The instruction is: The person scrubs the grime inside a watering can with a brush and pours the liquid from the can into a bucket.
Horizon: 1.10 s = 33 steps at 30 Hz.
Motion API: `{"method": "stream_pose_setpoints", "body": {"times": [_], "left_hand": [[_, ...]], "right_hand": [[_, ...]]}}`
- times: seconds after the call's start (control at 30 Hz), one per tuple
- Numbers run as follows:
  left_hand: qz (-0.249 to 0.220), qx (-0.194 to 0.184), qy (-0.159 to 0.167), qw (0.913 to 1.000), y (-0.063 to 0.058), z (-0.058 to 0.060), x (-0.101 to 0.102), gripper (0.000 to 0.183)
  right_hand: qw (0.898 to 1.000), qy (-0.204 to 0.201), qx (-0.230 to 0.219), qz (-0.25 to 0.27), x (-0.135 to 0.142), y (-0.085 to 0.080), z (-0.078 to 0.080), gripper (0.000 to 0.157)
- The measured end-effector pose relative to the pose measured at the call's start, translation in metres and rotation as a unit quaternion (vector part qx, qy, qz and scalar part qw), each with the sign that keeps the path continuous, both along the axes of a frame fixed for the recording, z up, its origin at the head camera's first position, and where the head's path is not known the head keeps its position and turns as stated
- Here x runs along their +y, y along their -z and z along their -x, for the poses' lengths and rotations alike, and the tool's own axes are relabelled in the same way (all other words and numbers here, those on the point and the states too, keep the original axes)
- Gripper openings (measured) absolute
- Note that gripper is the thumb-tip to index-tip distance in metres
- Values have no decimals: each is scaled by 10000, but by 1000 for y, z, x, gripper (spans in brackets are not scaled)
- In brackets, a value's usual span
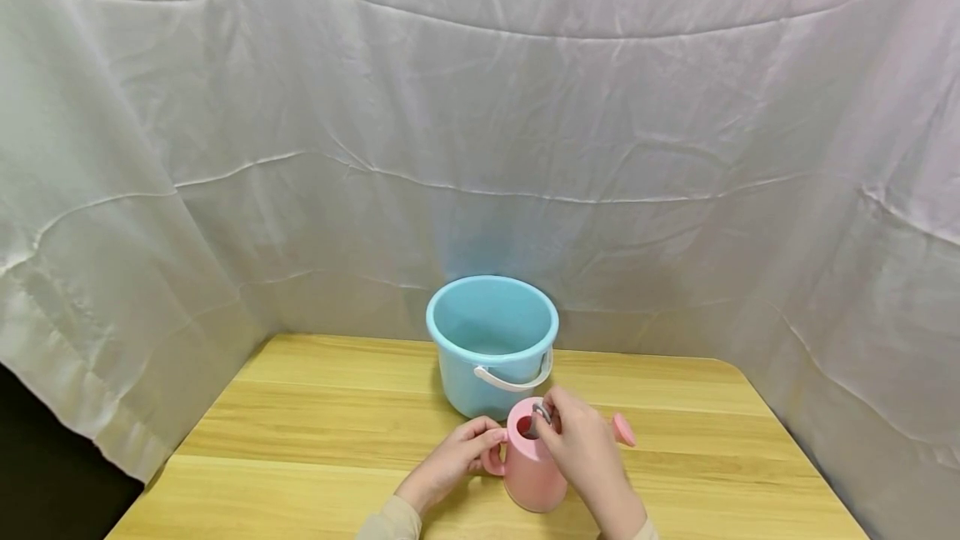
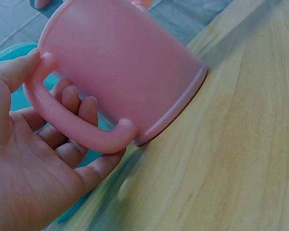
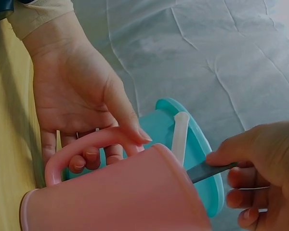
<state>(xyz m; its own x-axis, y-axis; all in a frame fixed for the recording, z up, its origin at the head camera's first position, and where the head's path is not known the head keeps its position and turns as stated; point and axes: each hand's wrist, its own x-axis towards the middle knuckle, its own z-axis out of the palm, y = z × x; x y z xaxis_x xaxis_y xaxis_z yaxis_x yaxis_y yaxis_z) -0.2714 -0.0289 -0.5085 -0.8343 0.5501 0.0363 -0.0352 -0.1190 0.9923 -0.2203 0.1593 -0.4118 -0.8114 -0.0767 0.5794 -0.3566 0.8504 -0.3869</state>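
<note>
A pink watering can [image 1: 534,483] stands upright on the wooden table, its round rose [image 1: 623,430] pointing right. My left hand [image 1: 456,450] holds the can by its looped handle [image 2: 74,126], with the thumb on the upper end and the fingers curled through the loop. Over the top opening, my right hand [image 1: 591,450] pinches a slim grey object [image 3: 208,171] between thumb and fingers. Its lower part reaches into the can and is hidden there; in the head view a grey curved end shows at the fingertips. I cannot tell what kind of object it is.
Just behind the can stands a light blue bucket [image 1: 467,382] with a white carrying handle [image 1: 517,385] hanging down at its front. Grey-white curtains [image 1: 480,107] enclose the back and both sides of the table [image 1: 315,423].
</note>
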Motion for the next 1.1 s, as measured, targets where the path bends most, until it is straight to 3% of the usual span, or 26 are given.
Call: {"method": "stream_pose_setpoints", "body": {"times": [0.17, 0.53, 0.73, 0.93, 1.1], "left_hand": [[14, 1, 5, 10000, -1, 0, 0, 36], [6, -23, -7, 10000, -1, 0, 0, 38], [-1, -36, -10, 10000, -1, 0, 0, 35], [22, -46, -9, 10000, -2, -1, -1, 34], [27, -34, -11, 10000, -2, -1, -1, 35]], "right_hand": [[9986, 10, -527, -86, 0, 0, 0, 29], [9994, -67, -241, -228, 0, 1, 0, 20], [9983, -126, -430, -364, 1, 0, 0, 18], [9948, -424, -853, -358, 6, -2, -1, 25], [9917, -615, -1093, -288, 10, -5, -1, 22]]}}
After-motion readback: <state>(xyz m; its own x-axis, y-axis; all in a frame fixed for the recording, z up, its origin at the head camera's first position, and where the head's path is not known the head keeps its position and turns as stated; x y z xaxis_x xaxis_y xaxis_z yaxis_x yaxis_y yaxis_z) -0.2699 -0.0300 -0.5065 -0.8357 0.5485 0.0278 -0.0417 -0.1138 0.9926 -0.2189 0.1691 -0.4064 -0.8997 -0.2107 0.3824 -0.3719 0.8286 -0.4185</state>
